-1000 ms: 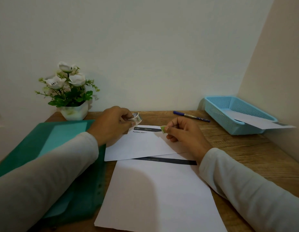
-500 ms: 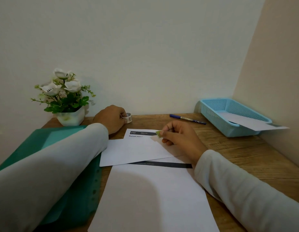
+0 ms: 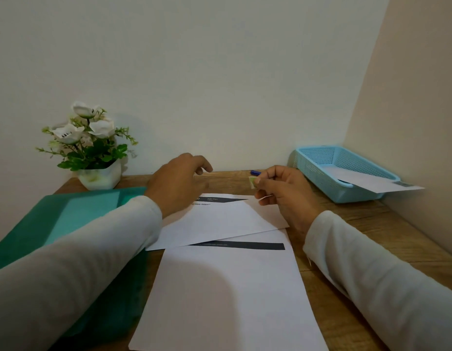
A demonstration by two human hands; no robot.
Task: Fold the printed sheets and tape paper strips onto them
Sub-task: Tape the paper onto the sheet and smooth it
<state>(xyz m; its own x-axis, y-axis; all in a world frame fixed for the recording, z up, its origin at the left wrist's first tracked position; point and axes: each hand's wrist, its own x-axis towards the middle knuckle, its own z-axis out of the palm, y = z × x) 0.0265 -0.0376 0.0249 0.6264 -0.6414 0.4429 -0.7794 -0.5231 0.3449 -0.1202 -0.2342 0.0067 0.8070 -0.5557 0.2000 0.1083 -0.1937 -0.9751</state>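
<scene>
A folded printed sheet [image 3: 220, 221] with a dark header bar lies askew on the wooden desk. It overlaps the top of a flat sheet [image 3: 227, 295] nearer to me. My right hand [image 3: 285, 193] is raised just above the folded sheet's right corner. It pinches a small green paper strip [image 3: 252, 181] between thumb and fingertips, and a small white bit shows under the thumb. My left hand [image 3: 179, 183] hovers over the folded sheet's top left with relaxed, slightly spread fingers and nothing visible in it. No tape roll is in sight.
A green plastic folder [image 3: 68, 224] lies under my left forearm. A white pot of artificial flowers [image 3: 93, 153] stands at the back left. A blue mesh basket [image 3: 318, 158] at the back right holds a sheet [image 3: 372, 182] that juts out. A blue pen tip [image 3: 255, 172] shows behind my right hand.
My left hand came back from beside the flower pot toward the sheet, and the tape roll it held is no longer visible. My right hand lifted the green strip off the folded sheet.
</scene>
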